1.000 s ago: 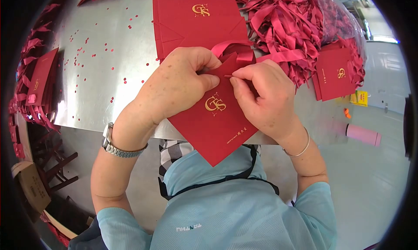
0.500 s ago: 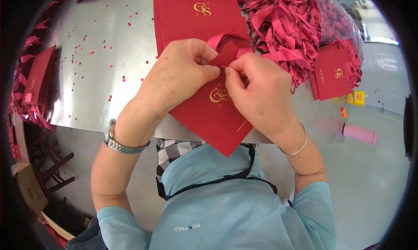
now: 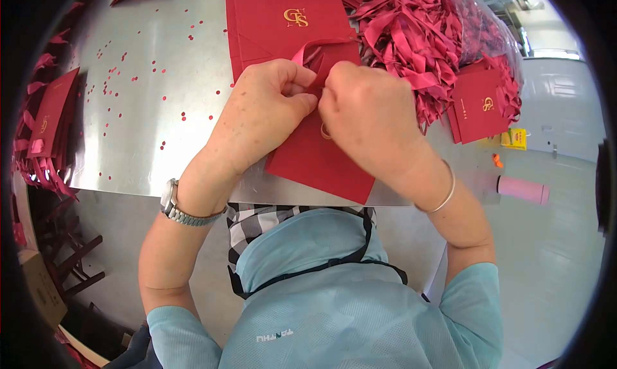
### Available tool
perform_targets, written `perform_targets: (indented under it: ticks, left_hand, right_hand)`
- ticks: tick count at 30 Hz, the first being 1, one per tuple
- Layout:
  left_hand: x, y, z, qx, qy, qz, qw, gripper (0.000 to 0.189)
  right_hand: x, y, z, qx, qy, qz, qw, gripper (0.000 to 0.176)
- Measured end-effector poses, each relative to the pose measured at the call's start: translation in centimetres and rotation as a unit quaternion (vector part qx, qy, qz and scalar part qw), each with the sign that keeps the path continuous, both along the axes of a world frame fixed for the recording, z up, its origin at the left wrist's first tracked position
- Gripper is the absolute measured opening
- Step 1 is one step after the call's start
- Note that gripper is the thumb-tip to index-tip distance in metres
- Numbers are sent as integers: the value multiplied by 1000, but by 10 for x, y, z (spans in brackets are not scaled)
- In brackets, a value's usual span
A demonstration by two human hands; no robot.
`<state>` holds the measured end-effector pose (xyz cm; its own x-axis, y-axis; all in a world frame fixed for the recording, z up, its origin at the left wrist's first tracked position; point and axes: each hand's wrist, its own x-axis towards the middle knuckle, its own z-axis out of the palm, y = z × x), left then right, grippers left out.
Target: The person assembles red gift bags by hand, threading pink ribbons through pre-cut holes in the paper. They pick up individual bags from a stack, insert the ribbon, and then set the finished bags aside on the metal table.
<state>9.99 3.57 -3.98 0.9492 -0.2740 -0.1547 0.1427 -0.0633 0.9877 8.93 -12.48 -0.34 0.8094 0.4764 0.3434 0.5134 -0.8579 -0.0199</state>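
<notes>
A red paper bag (image 3: 324, 163) with a gold logo lies tilted near the metal table's front edge, partly covered by my hands. My left hand (image 3: 267, 109) pinches its upper part with thumb and fingers. My right hand (image 3: 369, 115) is closed at the bag's top, against the left fingertips; its fingers hide what they hold. A pink-red ribbon (image 3: 312, 46) loops above the left fingers. Behind my hands lies another red bag (image 3: 276, 22) with a gold logo, flat on the table.
A heap of red ribbons (image 3: 411, 41) fills the back right, with red bags (image 3: 479, 105) beside it. More bags (image 3: 54, 115) stand at the left edge. Red paper dots are scattered on the metal table (image 3: 148, 157). A pink bottle (image 3: 524, 190) shows at the right.
The bag has turned, its lower corner swinging right and up. My right hand has moved slightly left and up, rotating over the bag's top. The left hand has stayed nearly in place.
</notes>
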Motion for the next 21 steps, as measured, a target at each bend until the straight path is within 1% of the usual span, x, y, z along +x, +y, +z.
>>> perform_targets:
  ticks: [1, 3, 5, 7, 8, 9, 10, 12, 13, 14, 16, 17, 18, 19, 20, 21]
  left_hand:
    - [0, 0, -2, -25, 2, 7, 1000, 27]
    - [1, 1, -4, -20, 0, 6, 1000, 28]
    - [2, 2, -4, -15, -3, 4, 1000, 28]
    - [2, 3, -4, -31, 19, -3, 999, 31]
    - [2, 4, -3, -29, 16, -4, 999, 31]
    - [1, 4, -2, -48, 28, 5, 998, 32]
    - [2, 3, -2, -68, 39, 15, 997, 32]
    - [2, 2, -2, -61, 35, 7, 997, 33]
    - [2, 1, -3, -55, 37, 0, 998, 34]
    - [1, 1, -5, -52, 35, 0, 998, 34]
    - [0, 0, -6, -76, 33, 9, 996, 32]
    - [-1, -1, -4, -74, 31, 9, 997, 32]
    - [-4, -1, -1, -29, 5, 4, 1000, 31]
    - [-6, -2, 1, 17, -20, -2, 1000, 30]
    - [-7, -3, 4, 18, -22, -1, 1000, 30]
    - [-8, -3, 8, 61, -44, -18, 997, 27]
  right_hand:
    - [0, 1, -1, 0, -2, 2, 1000, 16]
    - [-1, 1, -4, -21, -45, 33, 998, 8]
    - [-2, 1, -3, -36, -48, 37, 998, 8]
    - [0, 0, -3, -48, -49, 41, 997, 8]
    - [4, -2, -2, 33, 15, 19, 999, 8]
    - [7, -4, -2, 113, 78, -3, 990, 8]
    - [6, -5, -9, 101, 33, 13, 994, 13]
    - [-4, -2, -13, -27, -95, 59, 993, 12]
    - [-6, -2, -11, -47, -104, 66, 991, 13]
    - [-5, -3, -10, -44, -106, 65, 991, 13]
    - [2, -6, -6, -8, -58, 61, 996, 11]
    - [5, -6, -2, -6, -60, 60, 996, 11]
    - [8, -6, 3, 83, 66, 28, 994, 10]
    - [11, -7, 6, 169, 191, -5, 967, 10]
    - [14, -10, 2, 145, 170, -6, 975, 11]
    - [13, -11, 3, 146, 169, -4, 975, 11]
